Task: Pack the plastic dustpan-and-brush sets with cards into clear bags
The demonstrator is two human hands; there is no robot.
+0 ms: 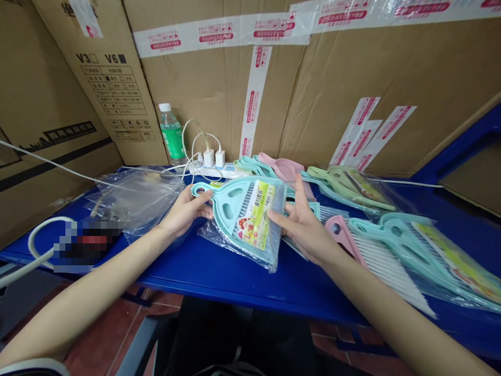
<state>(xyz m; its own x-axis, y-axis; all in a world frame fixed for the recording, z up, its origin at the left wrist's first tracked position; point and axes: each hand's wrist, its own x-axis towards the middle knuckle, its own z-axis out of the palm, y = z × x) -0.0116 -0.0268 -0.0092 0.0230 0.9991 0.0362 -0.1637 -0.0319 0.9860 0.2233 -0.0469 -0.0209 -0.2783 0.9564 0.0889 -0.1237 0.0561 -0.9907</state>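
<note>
Left hand: Our left hand (186, 211) curls shut around the handle end of a teal plastic dustpan (238, 209). This seems to keep the dustpan tipped up.

Right hand: Our right hand (299, 224) is spread, with the thumb up. Its fingers press on the dustpan's right edge, which seems to keep it steady.

Dustpan: It is between our hands, in a clear bag (230, 245), above the near middle of the blue bench (250, 287). We cannot tell if the bag touches the bench.

Far side: Pink dustpans (279, 167) and green dustpans (344, 185) lie in a heap near a white power strip (211, 172) and a water bottle (171, 138).

Right side: Another teal dustpan (407, 245) lies in its bag.

Hidden: A blurred patch (86, 245) on the left cannot be made out.
</note>
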